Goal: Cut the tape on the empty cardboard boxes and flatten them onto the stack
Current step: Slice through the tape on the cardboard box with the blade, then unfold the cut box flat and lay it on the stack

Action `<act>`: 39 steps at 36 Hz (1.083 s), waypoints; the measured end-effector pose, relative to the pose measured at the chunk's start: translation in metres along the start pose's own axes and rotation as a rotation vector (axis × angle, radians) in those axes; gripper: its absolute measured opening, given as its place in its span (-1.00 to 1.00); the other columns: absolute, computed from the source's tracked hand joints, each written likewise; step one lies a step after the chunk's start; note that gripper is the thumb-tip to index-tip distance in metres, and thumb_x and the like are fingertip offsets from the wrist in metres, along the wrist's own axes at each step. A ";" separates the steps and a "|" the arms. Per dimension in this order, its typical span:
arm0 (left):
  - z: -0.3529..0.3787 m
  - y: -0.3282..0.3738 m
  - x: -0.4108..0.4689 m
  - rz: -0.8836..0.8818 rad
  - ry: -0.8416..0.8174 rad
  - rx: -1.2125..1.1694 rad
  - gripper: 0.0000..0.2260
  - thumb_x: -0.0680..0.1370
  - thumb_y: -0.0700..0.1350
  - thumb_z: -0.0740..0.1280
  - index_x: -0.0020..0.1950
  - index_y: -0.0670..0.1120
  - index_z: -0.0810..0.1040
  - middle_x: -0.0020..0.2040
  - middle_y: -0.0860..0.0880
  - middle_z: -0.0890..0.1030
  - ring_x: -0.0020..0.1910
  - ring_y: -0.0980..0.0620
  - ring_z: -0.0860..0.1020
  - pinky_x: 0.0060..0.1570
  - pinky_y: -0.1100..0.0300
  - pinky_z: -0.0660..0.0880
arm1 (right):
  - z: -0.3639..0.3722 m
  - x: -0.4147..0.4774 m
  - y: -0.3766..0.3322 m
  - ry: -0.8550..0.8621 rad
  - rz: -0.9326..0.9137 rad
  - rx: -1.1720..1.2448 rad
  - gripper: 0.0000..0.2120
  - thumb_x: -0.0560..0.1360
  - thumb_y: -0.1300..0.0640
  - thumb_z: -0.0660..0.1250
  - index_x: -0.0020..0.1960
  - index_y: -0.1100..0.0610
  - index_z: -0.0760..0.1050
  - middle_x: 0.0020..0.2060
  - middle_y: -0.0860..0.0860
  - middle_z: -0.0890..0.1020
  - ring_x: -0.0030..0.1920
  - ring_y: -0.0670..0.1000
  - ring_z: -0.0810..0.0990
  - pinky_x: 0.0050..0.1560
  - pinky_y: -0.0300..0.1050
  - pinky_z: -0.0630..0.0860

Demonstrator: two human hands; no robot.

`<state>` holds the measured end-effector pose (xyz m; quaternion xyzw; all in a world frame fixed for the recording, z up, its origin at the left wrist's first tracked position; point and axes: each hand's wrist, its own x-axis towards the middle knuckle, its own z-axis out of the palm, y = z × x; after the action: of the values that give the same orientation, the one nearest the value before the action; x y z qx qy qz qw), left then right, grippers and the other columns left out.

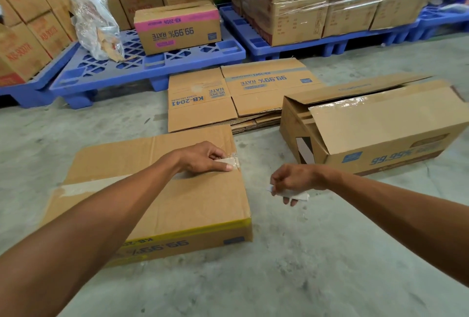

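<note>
A brown cardboard box with a yellow band (182,205) lies closed on the grey concrete floor (304,266), right before the person. The left hand (206,158) rests on its top at the right edge, its grip pinched on a strip of clear tape (229,160) that sits along the seam there. The right hand (291,180) hangs over the floor just beside the box, its grip curled round a small pale object (291,194); what it is cannot be told. Beyond the box, touching its far edge, lies a stack of flattened brown cardboard boxes (228,98) with blue print. To the right of the stack an open brown cardboard box (380,126) lies on its side, flaps loose. Behind stand blue plastic pallets (152,67); one carries a pink-banded cardboard box (177,28) and a crumpled clear plastic bag (96,19).
</note>
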<state>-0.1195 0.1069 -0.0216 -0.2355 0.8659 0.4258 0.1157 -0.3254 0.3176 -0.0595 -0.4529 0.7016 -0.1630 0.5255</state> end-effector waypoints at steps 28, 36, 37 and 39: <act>0.007 0.116 -0.051 0.208 -0.133 0.101 -0.74 0.49 0.02 0.53 -0.28 -0.01 0.51 -0.37 0.11 0.50 -0.37 0.18 0.40 -0.32 0.29 0.31 | 0.028 -0.004 0.110 0.244 0.298 -0.514 -0.76 0.57 0.10 0.39 0.19 0.15 0.50 0.08 0.13 0.63 -0.04 0.08 0.68 -0.03 -0.06 0.63; 0.039 0.107 -0.088 -0.101 -0.375 -0.162 -0.58 0.55 0.31 0.22 -0.13 -0.04 0.49 -0.28 0.07 0.33 -0.36 0.14 0.24 -0.35 0.27 0.23 | 0.020 0.000 0.089 0.239 0.245 -0.875 -0.53 0.53 -0.09 0.41 0.33 0.07 0.36 0.17 0.06 0.60 0.10 0.05 0.60 0.08 -0.08 0.56; 0.040 0.098 -0.093 -0.075 -0.356 -0.122 -0.62 0.62 0.21 0.21 -0.16 -0.08 0.49 -0.28 0.07 0.36 -0.37 0.15 0.28 -0.37 0.26 0.28 | 0.017 0.002 0.082 0.265 0.222 -0.862 -0.58 0.55 -0.08 0.39 0.31 0.06 0.39 0.16 0.05 0.60 0.08 0.04 0.60 0.07 -0.08 0.56; 0.043 0.077 -0.105 -0.007 -0.321 -0.005 -0.71 0.70 -0.11 0.20 -0.15 -0.23 0.52 -0.29 0.07 0.48 -0.35 0.18 0.38 -0.27 0.19 0.41 | 0.010 0.005 0.066 0.354 0.162 -0.771 -0.72 0.59 -0.05 0.34 0.23 0.05 0.45 0.12 0.06 0.61 -0.01 0.01 0.59 -0.02 -0.11 0.54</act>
<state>-0.0679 0.2142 0.0464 -0.1679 0.8343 0.4598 0.2536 -0.3471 0.3512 -0.1130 -0.5247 0.8236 0.0776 0.2006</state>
